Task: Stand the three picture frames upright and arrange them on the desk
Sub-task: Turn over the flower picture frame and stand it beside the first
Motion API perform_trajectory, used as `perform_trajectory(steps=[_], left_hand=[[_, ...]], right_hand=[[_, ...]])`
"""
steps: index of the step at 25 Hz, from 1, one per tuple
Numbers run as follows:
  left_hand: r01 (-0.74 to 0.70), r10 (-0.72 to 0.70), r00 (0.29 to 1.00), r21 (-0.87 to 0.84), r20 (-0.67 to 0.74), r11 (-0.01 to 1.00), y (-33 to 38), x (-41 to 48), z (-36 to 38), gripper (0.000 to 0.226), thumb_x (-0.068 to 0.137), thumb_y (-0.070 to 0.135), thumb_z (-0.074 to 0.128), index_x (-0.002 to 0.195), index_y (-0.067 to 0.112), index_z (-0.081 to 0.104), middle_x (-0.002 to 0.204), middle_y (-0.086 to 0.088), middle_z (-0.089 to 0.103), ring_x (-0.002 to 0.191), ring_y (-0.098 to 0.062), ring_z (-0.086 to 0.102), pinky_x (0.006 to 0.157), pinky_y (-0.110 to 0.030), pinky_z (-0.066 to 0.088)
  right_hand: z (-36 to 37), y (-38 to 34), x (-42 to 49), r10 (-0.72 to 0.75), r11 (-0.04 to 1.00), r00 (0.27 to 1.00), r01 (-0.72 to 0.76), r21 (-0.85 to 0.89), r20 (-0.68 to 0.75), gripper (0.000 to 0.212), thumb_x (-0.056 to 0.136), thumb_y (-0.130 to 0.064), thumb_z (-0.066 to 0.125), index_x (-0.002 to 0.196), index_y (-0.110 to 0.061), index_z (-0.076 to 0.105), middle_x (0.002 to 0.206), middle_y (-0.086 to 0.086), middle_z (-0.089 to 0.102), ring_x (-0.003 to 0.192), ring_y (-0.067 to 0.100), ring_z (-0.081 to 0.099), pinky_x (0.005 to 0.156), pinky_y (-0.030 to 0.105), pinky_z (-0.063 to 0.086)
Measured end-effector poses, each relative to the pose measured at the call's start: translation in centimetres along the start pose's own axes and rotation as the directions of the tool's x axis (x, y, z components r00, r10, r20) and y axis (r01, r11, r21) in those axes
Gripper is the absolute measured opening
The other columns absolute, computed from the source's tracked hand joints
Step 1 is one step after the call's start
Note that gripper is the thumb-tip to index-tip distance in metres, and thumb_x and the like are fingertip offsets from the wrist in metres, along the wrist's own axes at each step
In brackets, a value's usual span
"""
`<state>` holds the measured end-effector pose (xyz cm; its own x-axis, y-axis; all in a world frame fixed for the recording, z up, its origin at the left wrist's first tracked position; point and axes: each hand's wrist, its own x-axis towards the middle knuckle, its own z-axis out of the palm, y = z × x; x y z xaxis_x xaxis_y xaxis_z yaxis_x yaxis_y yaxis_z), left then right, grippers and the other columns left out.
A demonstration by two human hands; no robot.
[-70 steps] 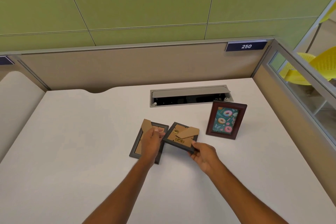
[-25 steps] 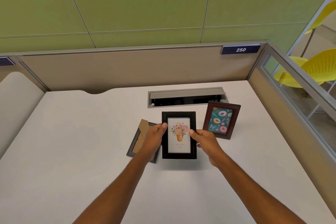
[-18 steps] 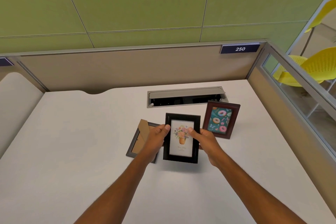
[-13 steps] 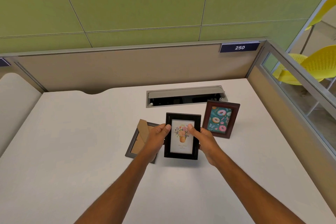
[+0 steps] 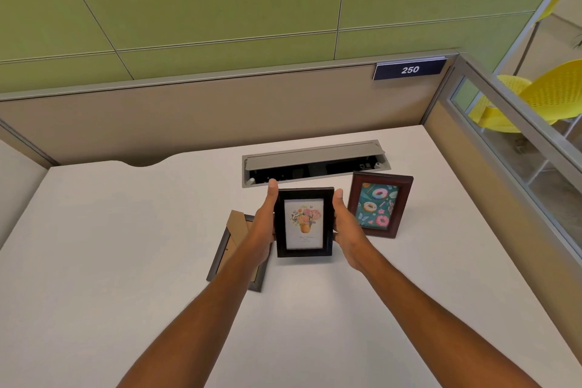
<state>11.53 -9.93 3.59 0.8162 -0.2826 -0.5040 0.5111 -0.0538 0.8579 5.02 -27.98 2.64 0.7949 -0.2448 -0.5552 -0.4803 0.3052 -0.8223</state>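
Since a moment ago, both hands have slid to the sides of the black flower frame [image 5: 304, 222]. I see my left hand [image 5: 264, 224] and right hand [image 5: 345, 227] clasping it upright at the desk [image 5: 126, 230] centre. The doughnut frame [image 5: 379, 203] stands just right. A third frame [image 5: 237, 249] lies face-down left.
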Motion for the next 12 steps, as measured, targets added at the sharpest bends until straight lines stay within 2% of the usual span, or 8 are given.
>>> perform_trajectory(steps=[2,5,8,10,12], left_hand=[[0.012,-0.01,0.999,0.043,-0.045,0.999,0.4,1.3,0.3,0.077,0.075,0.105,0.04,0.105,0.05,0.083,0.106,0.008,0.087,0.09,-0.007,0.083,0.072,-0.033,0.061],[0.026,-0.021,0.997,0.069,-0.081,0.997,0.8,3.0,0.9,0.077,0.076,0.1,0.05,0.108,0.038,0.083,0.103,0.004,0.087,0.089,-0.015,0.085,0.073,-0.034,0.057],[0.042,-0.037,0.996,0.051,-0.083,0.998,1.0,4.2,1.1,0.075,0.078,0.097,0.053,0.111,0.036,0.082,0.105,0.004,0.087,0.098,-0.019,0.083,0.078,-0.036,0.055],[0.039,-0.037,0.995,0.02,-0.087,0.999,1.1,4.9,1.2,0.065,0.078,0.095,0.055,0.1,0.041,0.084,0.1,0.007,0.087,0.089,-0.015,0.084,0.076,-0.035,0.054],[0.035,-0.035,0.994,-0.001,-0.106,0.999,1.0,5.7,1.3,0.058,0.081,0.093,0.056,0.097,0.043,0.082,0.095,0.012,0.087,0.092,-0.016,0.082,0.077,-0.035,0.054]], right_hand=[[0.0,-0.1,0.9,0.002,1.0,1.0,-0.001,-0.025,0.02,0.094,0.078,-0.092,0.046,0.15,-0.034,0.059,0.158,0.004,0.06,0.151,0.028,0.05,0.127,0.06,0.036],[0.0,-0.4,1.9,-0.006,1.0,1.0,0.006,-0.004,0.03,0.101,0.077,-0.094,0.045,0.157,-0.032,0.055,0.161,0.003,0.058,0.153,0.027,0.048,0.129,0.057,0.035],[0.1,-0.8,2.8,-0.003,1.0,1.0,0.003,0.025,0.014,0.11,0.071,-0.096,0.048,0.16,-0.033,0.049,0.164,0.003,0.054,0.155,0.027,0.045,0.13,0.054,0.034],[0.2,-1.1,3.3,0.003,0.999,1.0,-0.003,0.037,0.0,0.112,0.069,-0.096,0.048,0.162,-0.033,0.047,0.166,0.002,0.052,0.156,0.027,0.044,0.13,0.053,0.033],[0.2,-1.3,3.8,0.004,0.999,1.0,-0.004,0.045,-0.001,0.114,0.07,-0.095,0.047,0.164,-0.031,0.044,0.168,0.003,0.049,0.157,0.027,0.041,0.132,0.052,0.031]])
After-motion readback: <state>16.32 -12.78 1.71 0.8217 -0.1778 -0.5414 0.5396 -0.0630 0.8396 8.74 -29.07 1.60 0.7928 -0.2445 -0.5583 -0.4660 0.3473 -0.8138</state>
